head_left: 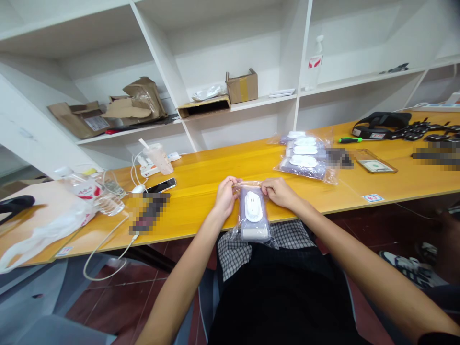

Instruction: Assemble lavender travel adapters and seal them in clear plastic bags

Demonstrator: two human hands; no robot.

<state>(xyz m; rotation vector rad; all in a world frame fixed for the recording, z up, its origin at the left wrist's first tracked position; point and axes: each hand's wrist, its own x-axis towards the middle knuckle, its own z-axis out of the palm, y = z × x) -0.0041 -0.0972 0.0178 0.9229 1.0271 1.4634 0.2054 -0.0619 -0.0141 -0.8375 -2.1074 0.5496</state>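
A clear plastic bag [244, 223] lies at the table's front edge, its lower end hanging over my lap. Inside it sit a purple-grey folded bundle and a white oval piece [253, 207] with small slots. My left hand [227, 195] pinches the bag's far left corner. At the far right corner, my right hand [278, 191] has its fingers closed on the same bag. Further back to the right, several similar bagged bundles [304, 162] with white oval pieces lie overlapping in a row.
On the left are a phone [160, 185], a white cable [94, 254], a drink cup [158, 159] and plastic bottles [89, 189]. To the right lie a green-handled screwdriver [350, 140], a tray with a banknote [375, 166] and a black headset [381, 124]. White shelves [237, 112] hold cardboard boxes behind.
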